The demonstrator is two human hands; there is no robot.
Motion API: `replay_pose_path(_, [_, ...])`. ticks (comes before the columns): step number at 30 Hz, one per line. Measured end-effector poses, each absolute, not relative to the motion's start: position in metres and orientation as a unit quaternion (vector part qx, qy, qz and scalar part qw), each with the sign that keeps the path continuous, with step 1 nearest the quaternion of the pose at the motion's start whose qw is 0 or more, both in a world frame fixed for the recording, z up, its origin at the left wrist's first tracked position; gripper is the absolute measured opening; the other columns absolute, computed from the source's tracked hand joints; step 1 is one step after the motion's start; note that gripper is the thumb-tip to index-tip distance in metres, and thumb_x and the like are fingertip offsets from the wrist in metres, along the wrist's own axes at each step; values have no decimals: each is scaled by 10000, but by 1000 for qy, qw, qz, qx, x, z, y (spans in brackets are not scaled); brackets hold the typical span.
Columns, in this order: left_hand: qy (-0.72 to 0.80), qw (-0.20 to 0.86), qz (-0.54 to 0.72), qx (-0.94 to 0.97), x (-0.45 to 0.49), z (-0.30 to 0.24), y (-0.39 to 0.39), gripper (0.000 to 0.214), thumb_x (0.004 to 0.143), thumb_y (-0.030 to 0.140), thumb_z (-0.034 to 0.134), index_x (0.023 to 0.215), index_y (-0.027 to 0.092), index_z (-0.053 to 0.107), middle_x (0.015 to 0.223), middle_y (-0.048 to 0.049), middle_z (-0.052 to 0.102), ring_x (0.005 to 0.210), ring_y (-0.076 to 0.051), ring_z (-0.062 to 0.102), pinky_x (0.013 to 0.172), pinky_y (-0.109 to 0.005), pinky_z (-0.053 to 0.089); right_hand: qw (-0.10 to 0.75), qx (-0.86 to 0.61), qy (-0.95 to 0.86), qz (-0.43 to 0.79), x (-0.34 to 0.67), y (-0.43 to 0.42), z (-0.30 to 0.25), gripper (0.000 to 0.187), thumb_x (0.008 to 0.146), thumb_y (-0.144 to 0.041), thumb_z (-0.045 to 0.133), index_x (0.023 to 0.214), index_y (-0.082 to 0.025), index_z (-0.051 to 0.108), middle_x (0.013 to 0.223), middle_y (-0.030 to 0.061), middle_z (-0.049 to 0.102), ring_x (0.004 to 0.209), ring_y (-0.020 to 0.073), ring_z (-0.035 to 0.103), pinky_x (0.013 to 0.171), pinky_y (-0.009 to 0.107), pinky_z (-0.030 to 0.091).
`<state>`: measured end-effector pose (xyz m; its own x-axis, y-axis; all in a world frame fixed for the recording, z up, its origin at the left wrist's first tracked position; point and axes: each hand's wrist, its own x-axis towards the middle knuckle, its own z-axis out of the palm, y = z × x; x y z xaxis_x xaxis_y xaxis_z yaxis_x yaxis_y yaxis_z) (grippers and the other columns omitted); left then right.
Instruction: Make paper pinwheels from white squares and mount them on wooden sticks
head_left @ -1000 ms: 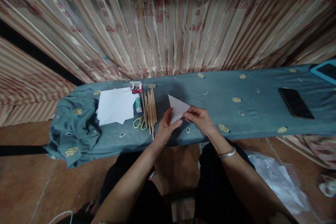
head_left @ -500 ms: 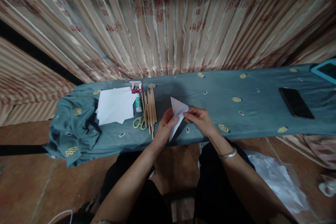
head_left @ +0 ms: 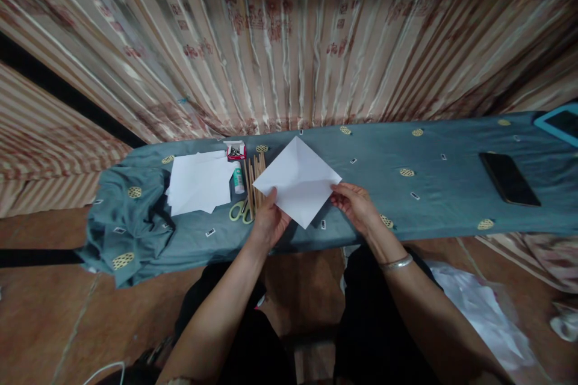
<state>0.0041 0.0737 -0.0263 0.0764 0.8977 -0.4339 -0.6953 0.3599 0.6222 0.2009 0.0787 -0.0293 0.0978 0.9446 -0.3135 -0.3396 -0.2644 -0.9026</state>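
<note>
A square sheet of white paper is spread flat like a diamond between my hands, with faint creases across it. My left hand grips its lower left edge, thumb on top and fingers underneath. At the right corner, my right hand pinches the paper between thumb and fingers. The sheet is held over the cloth-covered table and hides part of a bundle of wooden sticks. Left of the sticks lie green-handled scissors, their blades hidden, and a glue stick.
A stack of white paper lies on the left of the table, near a small red box of metal pieces. A black phone and a blue-framed device lie at the right. Behind the table hangs a curtain.
The paper was folded into a narrow triangular shape and is now opened out to a full diamond. My hands have moved apart, left hand leftward, right hand slightly rightward.
</note>
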Motion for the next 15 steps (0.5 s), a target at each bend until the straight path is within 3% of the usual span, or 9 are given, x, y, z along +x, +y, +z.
replay_pose_path(3, [392,733,544,109,4,-24,72,264,880,278,577,1105,145,614,1140,-94,718,1229,-256,590,1076,-403,478,527,-518,-283,611,201,79,-30,325,510,-388,884,572,-191,634,559,1,650,476,99,552,456,228,457])
replay_pose_path(8, [397,739,526,137,4,-22,71,335,847,289,640,1145,142,595,1133,-99,716,1120,-263,656,1013,-416,522,513,-514,-284,626,203,77,-31,348,502,-431,903,617,-191,680,599,8,684,509,95,573,481,213,467])
replay_pose_path(12, [436,620,632,162,-16,-8,82,369,838,285,671,1174,154,594,1131,-87,723,1106,-240,668,1003,-369,518,474,-521,-377,602,196,71,-40,452,655,-629,756,740,-185,741,737,62,742,581,126,612,545,252,493])
replay_pose_path(15, [413,500,745,157,-46,8,89,393,885,263,611,1256,142,566,1194,-106,705,1158,-208,644,1034,-321,486,430,-528,-534,501,173,57,-46,370,774,-574,675,821,-215,746,819,60,754,687,174,655,662,316,529])
